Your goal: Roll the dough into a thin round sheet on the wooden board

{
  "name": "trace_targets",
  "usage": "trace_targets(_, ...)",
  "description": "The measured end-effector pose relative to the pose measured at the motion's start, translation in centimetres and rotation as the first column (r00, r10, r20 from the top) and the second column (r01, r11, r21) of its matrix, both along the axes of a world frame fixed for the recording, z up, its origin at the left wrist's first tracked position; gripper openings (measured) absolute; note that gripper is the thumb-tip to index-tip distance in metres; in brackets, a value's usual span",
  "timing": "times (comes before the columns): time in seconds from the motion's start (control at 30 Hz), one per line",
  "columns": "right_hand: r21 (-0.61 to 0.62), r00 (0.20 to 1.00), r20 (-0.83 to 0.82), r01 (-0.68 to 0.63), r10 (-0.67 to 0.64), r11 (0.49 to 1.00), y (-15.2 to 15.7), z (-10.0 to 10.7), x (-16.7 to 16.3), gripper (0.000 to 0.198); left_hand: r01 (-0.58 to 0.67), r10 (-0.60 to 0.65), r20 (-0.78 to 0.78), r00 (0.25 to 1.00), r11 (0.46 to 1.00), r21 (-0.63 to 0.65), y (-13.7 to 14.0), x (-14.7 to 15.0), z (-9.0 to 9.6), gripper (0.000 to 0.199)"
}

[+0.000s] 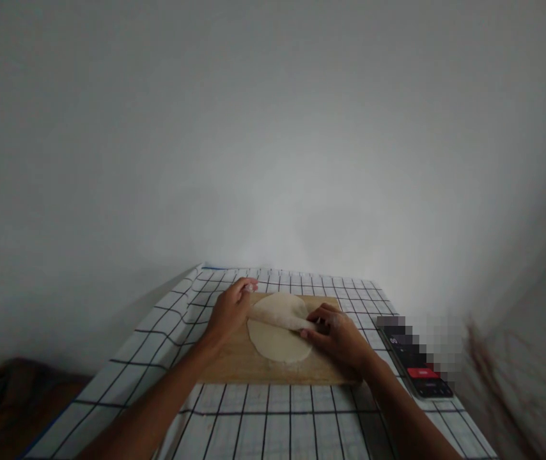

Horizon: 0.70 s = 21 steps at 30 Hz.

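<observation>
A flat, pale round of dough (280, 347) lies on a wooden board (234, 370). Across its middle rests a light-coloured rolling pin (277, 317), slanting slightly down to the right. My left hand (234, 303) is closed at the pin's left end, and white flour or dough shows on its fingertips. My right hand (333, 329) grips the right end, thumb and fingers curled around it. Both ends of the pin are largely hidden by my hands. The dough reaches out beyond the pin on the far and near sides.
The board sits on a table with a white, black-checked cloth (280, 421). A phone (419, 367), partly blurred out, lies at the right edge. Behind the table stands a plain grey-white wall (273, 160). Blurred thin twigs (488, 377) show at the far right.
</observation>
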State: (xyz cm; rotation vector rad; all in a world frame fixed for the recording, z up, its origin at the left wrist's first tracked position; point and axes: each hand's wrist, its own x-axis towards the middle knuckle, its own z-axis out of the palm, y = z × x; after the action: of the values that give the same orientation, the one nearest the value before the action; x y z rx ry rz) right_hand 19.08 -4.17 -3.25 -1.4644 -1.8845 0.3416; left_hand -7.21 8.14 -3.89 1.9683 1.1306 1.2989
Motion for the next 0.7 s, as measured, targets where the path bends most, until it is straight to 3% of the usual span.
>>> trace_targets(0.27, -0.008, 0.998, 0.048, 0.038, -0.038, 0.999, 0.3, -0.1, 0.6, 0.032, 0.020, -0.019, -0.032, 0.999, 0.999, 0.038, 0.6, -0.2, -0.6, 0.033)
trace_targets(0.5, -0.057, 0.996, 0.072, 0.049, -0.045, 0.997, 0.3, 0.3, 0.5, 0.033, -0.031, 0.076, -0.366, 0.928, 0.991, 0.127, 1.3, -0.7, -2.2, 0.041)
trace_targets(0.7, -0.068, 0.993, 0.093, 0.074, -0.067, 0.995, 0.3, 0.1, 0.5, 0.037, -0.048, 0.092, -0.399, 0.912, 0.992, 0.119, 2.0, -0.9, -2.7, 0.038)
